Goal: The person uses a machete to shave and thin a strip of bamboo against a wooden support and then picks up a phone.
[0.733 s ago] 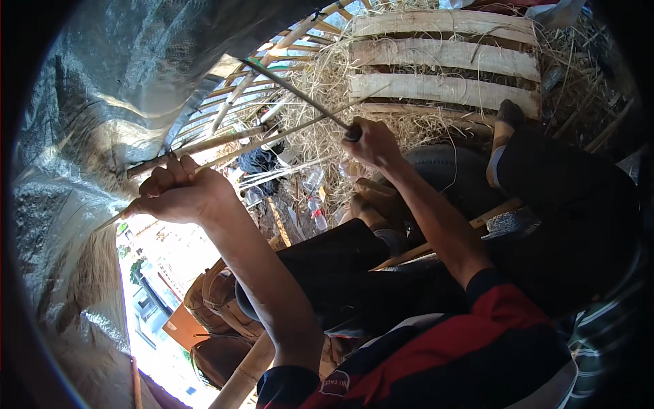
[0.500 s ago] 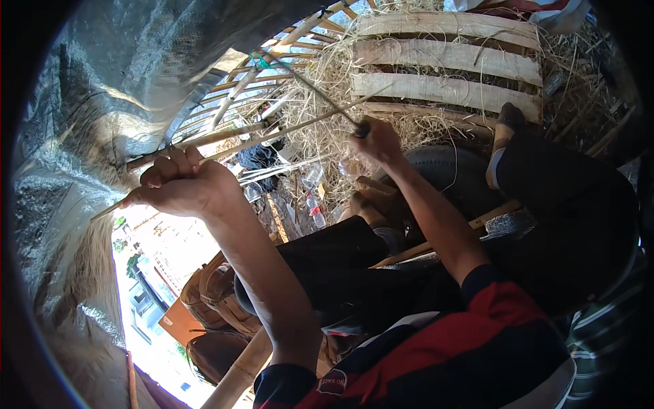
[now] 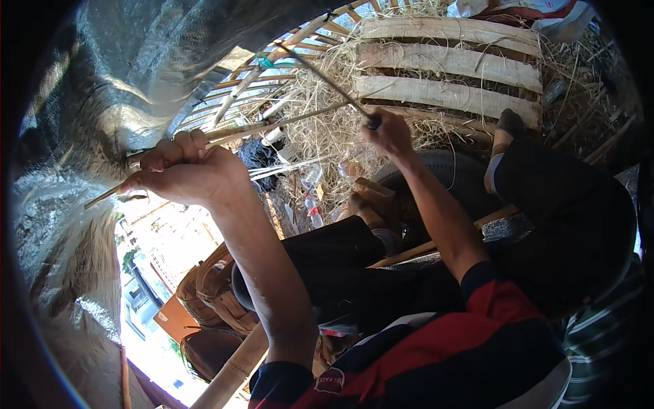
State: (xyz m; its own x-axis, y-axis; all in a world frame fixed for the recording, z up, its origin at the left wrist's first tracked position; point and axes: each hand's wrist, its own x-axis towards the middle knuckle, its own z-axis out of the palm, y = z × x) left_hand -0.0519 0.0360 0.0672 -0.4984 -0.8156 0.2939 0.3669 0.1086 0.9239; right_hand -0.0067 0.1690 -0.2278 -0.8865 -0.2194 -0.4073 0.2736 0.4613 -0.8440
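Observation:
My left hand (image 3: 187, 167) is closed around a long thin bamboo strip (image 3: 317, 113). One end of the strip sticks out past my thumb at the left, while the other slants up to the right over the straw. In my right hand (image 3: 390, 135) is the dark handle of a long, narrow-bladed knife (image 3: 320, 76). Its blade points up and left and crosses the strip just beyond my fist; whether the two touch I cannot tell.
A slatted wooden pallet (image 3: 449, 58) lies on straw ahead. Bamboo railing (image 3: 235, 95) and a shiny tarp (image 3: 75, 129) border the left. A dark tyre (image 3: 443, 170) sits by my feet, a plastic bottle (image 3: 313, 211) near it. Woven baskets (image 3: 218, 290) stand lower left.
My right hand and the knife have shifted slightly right. The strip's left end sticks out a little farther past my left thumb.

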